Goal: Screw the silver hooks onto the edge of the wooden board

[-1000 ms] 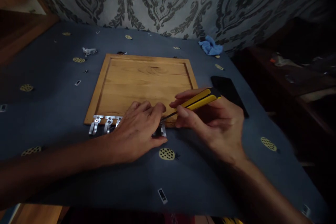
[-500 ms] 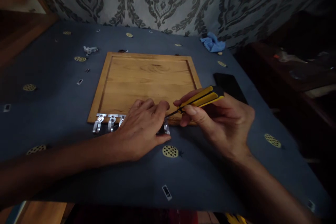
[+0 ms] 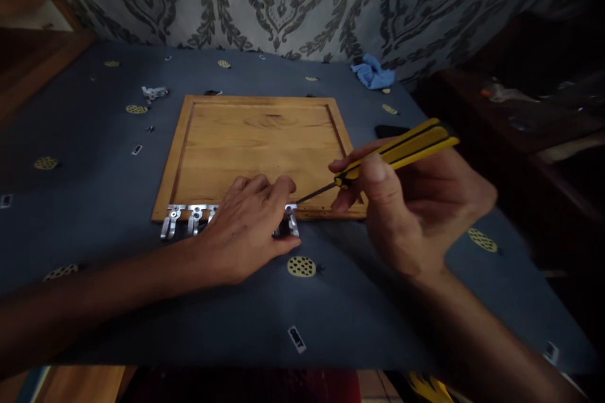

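"Pinching the screwdriver (image 3: 397,150) now: R hand (image 3: 416,201), fingers clamped on the yellow-black handle, shaft slanting down-left."

"Tip where?"

"Right at the end hook (image 3: 291,217), on the near edge of the wood board (image 3: 258,145). Whether it's touching a screw, can't tell, too dark."

"L hand?"

"L hand (image 3: 246,227) lies flat over the board's near edge. Fingers stretched out, loosely side by side, not curled round anything. Index tip & thumb flank that end hook. More hooks (image 3: 182,217) stick out left of it."

"Rest of the desk?"

"Desk (image 3: 94,214) has a blue cloth on it. Blue rag (image 3: 373,74) far back by the wall, black phone (image 3: 390,131) just behind the handle, loose metal bit (image 3: 154,93) back left."
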Demonstrator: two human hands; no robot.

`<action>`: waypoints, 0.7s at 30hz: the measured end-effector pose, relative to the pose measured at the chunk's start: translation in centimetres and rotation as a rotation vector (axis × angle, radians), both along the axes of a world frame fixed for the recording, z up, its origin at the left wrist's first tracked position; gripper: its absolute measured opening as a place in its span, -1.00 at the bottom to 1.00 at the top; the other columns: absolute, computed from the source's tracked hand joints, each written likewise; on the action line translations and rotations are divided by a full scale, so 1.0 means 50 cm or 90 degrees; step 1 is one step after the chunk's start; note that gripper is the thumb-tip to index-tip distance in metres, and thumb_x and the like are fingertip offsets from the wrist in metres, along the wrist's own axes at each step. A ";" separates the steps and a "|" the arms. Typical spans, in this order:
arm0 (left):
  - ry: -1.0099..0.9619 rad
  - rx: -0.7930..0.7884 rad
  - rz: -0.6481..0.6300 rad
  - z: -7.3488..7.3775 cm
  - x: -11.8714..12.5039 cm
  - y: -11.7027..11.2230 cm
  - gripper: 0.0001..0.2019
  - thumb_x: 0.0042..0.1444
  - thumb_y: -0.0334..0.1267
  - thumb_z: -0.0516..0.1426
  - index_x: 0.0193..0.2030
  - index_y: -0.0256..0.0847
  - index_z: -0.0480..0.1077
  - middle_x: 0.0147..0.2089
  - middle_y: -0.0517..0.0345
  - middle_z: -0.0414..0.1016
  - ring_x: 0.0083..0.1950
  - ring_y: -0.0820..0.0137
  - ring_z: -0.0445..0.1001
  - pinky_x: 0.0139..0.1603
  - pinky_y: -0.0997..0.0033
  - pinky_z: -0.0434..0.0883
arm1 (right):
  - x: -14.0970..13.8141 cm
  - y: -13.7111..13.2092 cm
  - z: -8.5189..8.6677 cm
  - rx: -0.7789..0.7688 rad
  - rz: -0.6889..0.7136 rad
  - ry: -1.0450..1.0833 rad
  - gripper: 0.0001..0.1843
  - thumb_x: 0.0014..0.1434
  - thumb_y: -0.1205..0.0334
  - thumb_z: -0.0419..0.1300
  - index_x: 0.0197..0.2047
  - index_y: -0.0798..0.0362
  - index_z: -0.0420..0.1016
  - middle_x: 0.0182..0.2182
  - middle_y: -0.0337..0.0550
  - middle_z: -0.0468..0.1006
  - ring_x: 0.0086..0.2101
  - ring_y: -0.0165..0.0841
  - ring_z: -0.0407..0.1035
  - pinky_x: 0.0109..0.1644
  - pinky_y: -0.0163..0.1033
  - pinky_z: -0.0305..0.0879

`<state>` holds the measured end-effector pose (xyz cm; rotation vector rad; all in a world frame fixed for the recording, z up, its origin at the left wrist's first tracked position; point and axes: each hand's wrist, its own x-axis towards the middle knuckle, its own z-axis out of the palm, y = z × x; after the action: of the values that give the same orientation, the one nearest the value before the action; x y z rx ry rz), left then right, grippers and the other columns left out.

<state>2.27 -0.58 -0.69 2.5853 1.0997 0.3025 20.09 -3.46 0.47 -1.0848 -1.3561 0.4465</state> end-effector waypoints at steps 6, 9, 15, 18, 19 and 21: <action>0.001 0.006 0.000 -0.002 0.000 0.000 -0.50 0.14 -0.14 0.38 0.09 -0.24 0.28 -0.04 0.01 0.56 0.07 0.07 0.46 0.07 0.09 0.34 | 0.001 0.013 -0.006 -0.056 0.018 -0.052 -0.71 0.25 -0.06 0.35 -0.33 -0.03 0.53 -0.44 -0.28 0.59 -0.62 -0.46 0.44 -0.57 -0.30 0.35; 0.001 0.006 -0.004 -0.002 -0.001 0.001 -0.50 0.14 -0.14 0.38 0.10 -0.26 0.28 -0.03 -0.01 0.56 0.07 0.07 0.46 0.07 0.08 0.34 | 0.002 0.016 -0.010 -0.065 0.029 -0.063 -0.67 0.25 -0.09 0.34 -0.35 -0.01 0.52 -0.45 -0.28 0.58 -0.62 -0.47 0.44 -0.56 -0.31 0.35; -0.004 0.011 -0.011 -0.003 -0.004 0.000 -0.50 0.14 -0.14 0.38 0.09 -0.26 0.29 -0.04 -0.01 0.55 0.06 0.06 0.46 0.06 0.08 0.36 | 0.006 0.017 -0.016 -0.058 0.040 -0.097 -0.73 0.30 0.01 0.31 -0.33 0.01 0.51 -0.46 -0.28 0.59 -0.61 -0.46 0.46 -0.51 -0.30 0.38; -0.003 0.008 -0.011 -0.001 -0.004 -0.001 -0.50 0.14 -0.14 0.37 0.10 -0.25 0.29 -0.04 0.00 0.55 0.07 0.07 0.46 0.08 0.08 0.36 | 0.005 0.012 -0.016 -0.050 0.022 -0.099 -0.75 0.31 0.03 0.29 -0.32 0.01 0.51 -0.46 -0.28 0.60 -0.59 -0.46 0.47 -0.50 -0.29 0.39; 0.001 0.005 -0.008 0.000 -0.004 -0.001 -0.51 0.14 -0.14 0.37 0.09 -0.25 0.29 -0.03 0.00 0.55 0.07 0.07 0.46 0.09 0.08 0.36 | 0.004 0.009 -0.016 -0.048 0.014 -0.090 -0.76 0.31 0.03 0.29 -0.31 0.00 0.52 -0.46 -0.29 0.60 -0.60 -0.45 0.47 -0.51 -0.29 0.39; 0.007 0.000 -0.004 0.001 -0.003 0.000 -0.52 0.15 -0.14 0.36 0.09 -0.24 0.29 -0.03 0.01 0.55 0.07 0.08 0.46 0.10 0.09 0.36 | 0.001 0.005 -0.014 -0.048 0.009 -0.062 -0.77 0.31 0.01 0.29 -0.27 -0.01 0.53 -0.45 -0.29 0.61 -0.60 -0.44 0.47 -0.53 -0.28 0.39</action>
<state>2.13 -0.59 -0.64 2.5930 1.0945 0.2880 20.15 -3.22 -0.24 -1.1726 -1.4432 0.4643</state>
